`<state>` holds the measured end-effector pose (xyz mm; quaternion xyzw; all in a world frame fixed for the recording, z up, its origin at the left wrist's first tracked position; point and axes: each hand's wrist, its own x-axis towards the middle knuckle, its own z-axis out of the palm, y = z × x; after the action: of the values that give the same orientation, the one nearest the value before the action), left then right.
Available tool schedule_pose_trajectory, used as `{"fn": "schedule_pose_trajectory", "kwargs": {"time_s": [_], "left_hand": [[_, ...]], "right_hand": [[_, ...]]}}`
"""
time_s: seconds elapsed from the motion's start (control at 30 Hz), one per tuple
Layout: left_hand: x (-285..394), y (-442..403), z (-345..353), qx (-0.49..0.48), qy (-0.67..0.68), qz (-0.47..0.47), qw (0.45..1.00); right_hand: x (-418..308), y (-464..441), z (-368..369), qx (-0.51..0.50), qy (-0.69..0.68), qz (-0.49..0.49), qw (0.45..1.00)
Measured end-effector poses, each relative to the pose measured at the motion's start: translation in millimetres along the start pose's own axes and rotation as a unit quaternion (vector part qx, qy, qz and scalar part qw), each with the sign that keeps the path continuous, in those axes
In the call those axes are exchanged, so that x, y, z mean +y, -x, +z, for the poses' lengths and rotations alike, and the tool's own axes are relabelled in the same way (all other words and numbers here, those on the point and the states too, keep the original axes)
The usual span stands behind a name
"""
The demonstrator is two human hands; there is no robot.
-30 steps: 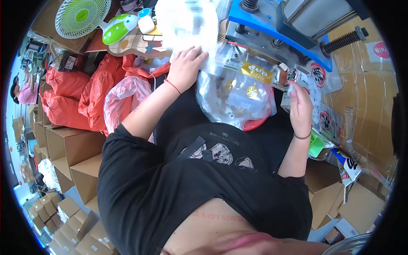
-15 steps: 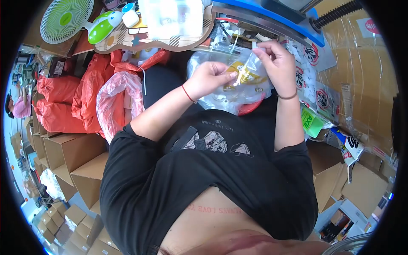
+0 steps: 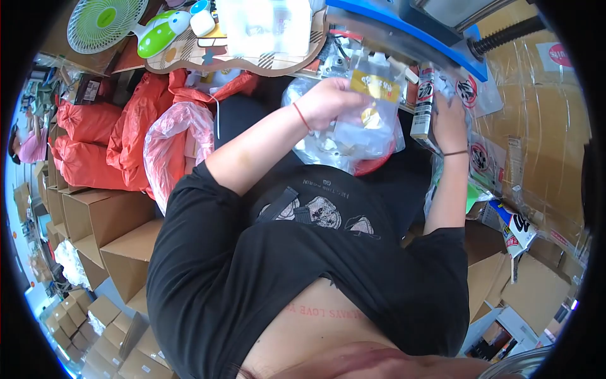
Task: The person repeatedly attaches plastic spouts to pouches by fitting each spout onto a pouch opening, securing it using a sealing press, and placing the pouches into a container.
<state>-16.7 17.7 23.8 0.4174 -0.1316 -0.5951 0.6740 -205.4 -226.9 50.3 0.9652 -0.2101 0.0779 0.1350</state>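
My left hand (image 3: pixel 328 103) pinches the left edge of a clear pouch (image 3: pixel 372 120) with a gold label band. Below the pouch lies a clear plastic bag of small items (image 3: pixel 328 148) with a red rim at its lower right. My right hand (image 3: pixel 449 120) reaches into a pile of small white pieces (image 3: pixel 470 117) at the right, beside a white box with black print (image 3: pixel 423 104). Its fingertips are partly hidden among the pieces, so what they hold cannot be made out. A stack of clear pouches (image 3: pixel 265 28) lies on the patterned board.
A blue press frame (image 3: pixel 404 31) with a spring rod stands at the top right. A green and white fan (image 3: pixel 107 25) sits at the top left. Red bags (image 3: pixel 95 129) and open cartons (image 3: pixel 120 221) are at the left, a large carton (image 3: pixel 543 145) at the right.
My right hand has let go of the pouch and moved right into the white pieces. The pouch now hangs upright from my left hand, which has moved slightly right.
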Motion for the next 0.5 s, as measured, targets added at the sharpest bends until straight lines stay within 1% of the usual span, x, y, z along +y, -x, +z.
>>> {"fn": "schedule_pose_trajectory", "kwargs": {"time_s": [0.07,0.1,0.13,0.17,0.2,0.23,0.27,0.3,0.33,0.37,0.4,0.47,0.5], "left_hand": [[3,-5,-1,0.017,-0.014,0.001,1.000],[4,-9,-3,0.033,-0.026,-0.002,0.999],[3,-9,0,0.047,-0.042,0.010,0.998],[5,-5,-2,0.128,-0.165,0.069,0.975],[10,0,-6,0.207,-0.284,0.127,0.927],[20,-3,-21,0.233,-0.303,0.201,0.902],[34,0,-41,0.318,-0.419,0.272,0.805],[44,4,-61,0.371,-0.538,0.423,0.628],[50,11,-80,0.388,-0.670,0.366,0.516],[50,19,-97,0.391,-0.780,0.297,0.388],[39,26,-113,0.321,-0.843,0.238,0.360],[29,46,-108,0.231,-0.862,0.250,0.377],[28,50,-108,0.225,-0.852,0.288,0.375]], "right_hand": [[1,-6,4,-0.046,-0.107,0.030,0.993],[5,-3,14,-0.017,-0.124,0.016,0.992],[2,-2,9,-0.010,-0.126,0.014,0.992],[-1,2,2,-0.010,-0.136,0.025,0.990],[-3,3,-2,-0.010,-0.146,0.037,0.989],[1,3,3,0.003,-0.150,0.021,0.988],[4,4,8,0.007,-0.152,0.023,0.988],[6,5,12,0.048,-0.174,0.039,0.983],[6,7,13,0.087,-0.195,0.054,0.975],[5,9,10,0.087,-0.197,0.056,0.975],[6,11,3,0.103,-0.221,0.052,0.968],[7,11,-12,0.114,-0.244,0.048,0.962],[5,12,-20,0.151,-0.251,0.039,0.955]]}}
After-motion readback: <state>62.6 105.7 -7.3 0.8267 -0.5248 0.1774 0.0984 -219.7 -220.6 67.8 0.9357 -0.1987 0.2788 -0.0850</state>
